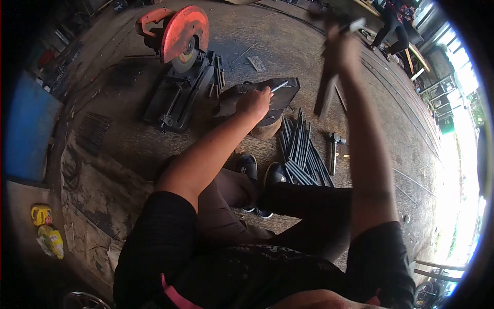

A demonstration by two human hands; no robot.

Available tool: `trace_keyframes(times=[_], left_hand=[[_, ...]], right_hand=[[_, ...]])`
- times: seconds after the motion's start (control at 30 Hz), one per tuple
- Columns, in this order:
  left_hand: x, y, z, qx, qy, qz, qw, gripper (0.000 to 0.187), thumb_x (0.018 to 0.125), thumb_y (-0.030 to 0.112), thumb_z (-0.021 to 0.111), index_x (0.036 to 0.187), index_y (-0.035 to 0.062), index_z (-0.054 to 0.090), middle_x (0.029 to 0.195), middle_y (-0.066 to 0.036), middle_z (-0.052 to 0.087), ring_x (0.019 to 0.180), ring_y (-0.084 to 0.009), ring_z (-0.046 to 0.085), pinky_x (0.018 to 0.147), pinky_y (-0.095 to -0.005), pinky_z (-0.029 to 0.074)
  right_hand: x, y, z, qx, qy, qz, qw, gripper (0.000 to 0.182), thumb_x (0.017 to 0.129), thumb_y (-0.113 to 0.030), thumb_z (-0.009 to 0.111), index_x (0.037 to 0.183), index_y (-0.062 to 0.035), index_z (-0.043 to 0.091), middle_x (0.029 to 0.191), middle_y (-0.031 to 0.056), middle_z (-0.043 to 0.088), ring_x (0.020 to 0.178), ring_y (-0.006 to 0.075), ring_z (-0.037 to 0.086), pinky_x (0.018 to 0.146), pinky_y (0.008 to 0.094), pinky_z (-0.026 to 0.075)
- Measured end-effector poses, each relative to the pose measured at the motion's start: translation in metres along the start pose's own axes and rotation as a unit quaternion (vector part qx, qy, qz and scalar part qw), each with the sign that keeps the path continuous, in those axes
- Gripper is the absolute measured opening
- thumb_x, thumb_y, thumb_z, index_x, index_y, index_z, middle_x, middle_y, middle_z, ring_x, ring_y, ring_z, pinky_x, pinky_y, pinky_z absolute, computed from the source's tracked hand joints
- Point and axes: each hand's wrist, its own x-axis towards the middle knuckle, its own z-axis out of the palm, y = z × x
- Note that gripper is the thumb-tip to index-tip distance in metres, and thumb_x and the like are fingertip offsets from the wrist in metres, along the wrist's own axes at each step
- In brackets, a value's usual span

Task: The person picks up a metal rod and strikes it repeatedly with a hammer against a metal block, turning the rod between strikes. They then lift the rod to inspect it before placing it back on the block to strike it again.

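Observation:
My left hand (253, 104) is closed around a short metal rod (279, 86), whose bright end sticks out over a dark anvil-like steel block (288, 95). The block rests on a wooden stump (267, 129). Raised at the upper right, my right hand (342, 54) grips a hammer (324, 98); both are smeared by motion. The hammer's handle points down below the fist, with its head above, apart from the block. A heap of cut metal rods (301, 149) lies on the floor near my shoes, and a second hammer (334, 152) lies beside it.
An orange cut-off saw (185, 41) stands left of the block. Long rods (406, 105) run along the floor at the right. Another person (395, 26) is at the upper right. Yellow containers (42, 215) and a blue panel (28, 129) are at the left.

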Motion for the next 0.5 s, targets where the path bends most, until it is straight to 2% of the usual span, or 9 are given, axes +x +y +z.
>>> trace_keyframes(times=[0.03,0.07,0.1,0.23,0.33,0.4,0.43,0.47,0.5], left_hand=[[-0.001,0.002,-0.001,-0.003,0.004,-0.001,1.0,0.028,0.097,0.033,0.044,0.096,0.0079,0.058,0.079,-0.02,0.067,0.077,-0.0399,0.066,0.063,-0.0523,0.052],[-0.004,0.004,-0.002,0.003,0.002,0.008,1.0,0.029,0.097,0.033,0.043,0.097,0.0075,0.058,0.08,-0.02,0.067,0.077,-0.0404,0.066,0.063,-0.0525,0.052],[-0.004,0.004,-0.005,0.012,0.001,0.018,1.0,0.03,0.097,0.033,0.043,0.097,0.0071,0.058,0.081,-0.02,0.067,0.078,-0.0409,0.066,0.064,-0.0528,0.051],[-0.004,-0.007,0.011,0.008,0.008,0.021,1.0,0.031,0.097,0.033,0.042,0.098,0.0064,0.058,0.081,-0.02,0.067,0.079,-0.0415,0.065,0.067,-0.0534,0.051],[0.007,-0.004,0.003,-0.042,-0.028,-0.013,0.999,0.031,0.097,0.034,0.042,0.099,0.0075,0.059,0.084,-0.02,0.066,0.083,-0.0416,0.065,0.07,-0.0539,0.05],[0.006,-0.004,0.003,-0.047,-0.043,-0.032,0.997,0.031,0.097,0.035,0.042,0.101,0.0088,0.058,0.088,-0.021,0.066,0.087,-0.0416,0.064,0.073,-0.0538,0.05],[0.005,-0.002,0.001,-0.042,-0.046,-0.037,0.997,0.031,0.098,0.035,0.04,0.1,0.0081,0.057,0.09,-0.022,0.065,0.085,-0.0443,0.062,0.073,-0.0541,0.049],[0.005,-0.001,0.0,-0.039,-0.051,-0.038,0.997,0.031,0.098,0.035,0.04,0.1,0.0081,0.057,0.09,-0.022,0.065,0.085,-0.0443,0.062,0.073,-0.0541,0.049],[0.006,-0.001,-0.002,-0.038,-0.055,-0.038,0.997,0.032,0.098,0.036,0.04,0.101,0.0088,0.057,0.092,-0.022,0.065,0.088,-0.0437,0.063,0.074,-0.0541,0.049]], right_hand=[[-0.018,0.031,0.035,-0.101,-0.093,0.069,0.988,0.057,0.088,-0.054,0.051,0.105,-0.0012,0.065,0.094,0.0237,0.068,0.093,0.0377,0.066,0.082,0.0463,0.052],[-0.049,0.073,0.084,-0.248,-0.096,0.076,0.961,0.057,0.089,-0.053,0.05,0.114,-0.0032,0.062,0.106,0.0266,0.064,0.107,0.0399,0.06,0.092,0.045,0.047],[-0.07,0.067,0.074,-0.118,-0.171,0.111,0.972,0.055,0.088,-0.053,0.051,0.115,-0.0061,0.063,0.111,0.0255,0.063,0.114,0.0364,0.057,0.095,0.0418,0.045],[-0.068,0.084,0.056,-0.103,-0.244,0.099,0.959,0.056,0.088,-0.055,0.05,0.112,-0.0069,0.064,0.101,0.0226,0.067,0.103,0.0342,0.064,0.087,0.041,0.049],[-0.04,0.039,0.01,-0.069,-0.179,0.124,0.974,0.053,0.09,-0.053,0.053,0.104,-0.0033,0.065,0.079,0.017,0.067,0.064,0.0274,0.068,0.059,0.0393,0.054],[-0.024,-0.009,-0.027,-0.05,-0.075,0.056,0.994,0.04,0.092,-0.042,0.053,0.092,-0.0026,0.062,0.073,0.0155,0.066,0.061,0.0273,0.067,0.057,0.0382,0.054],[-0.009,-0.005,-0.04,-0.225,0.081,-0.243,0.94,0.034,0.093,-0.035,0.052,0.09,-0.0026,0.062,0.07,0.0144,0.066,0.062,0.0284,0.067,0.056,0.0376,0.053],[0.032,0.005,-0.051,-0.14,0.081,-0.289,0.943,0.045,0.088,-0.046,0.057,0.092,-0.0018,0.063,0.076,0.0166,0.064,0.068,0.033,0.065,0.06,0.0418,0.052],[0.048,-0.006,-0.065,-0.31,0.251,-0.384,0.833,0.036,0.092,-0.039,0.052,0.092,-0.0034,0.059,0.07,0.0113,0.059,0.06,0.0272,0.06,0.054,0.0372,0.049]])
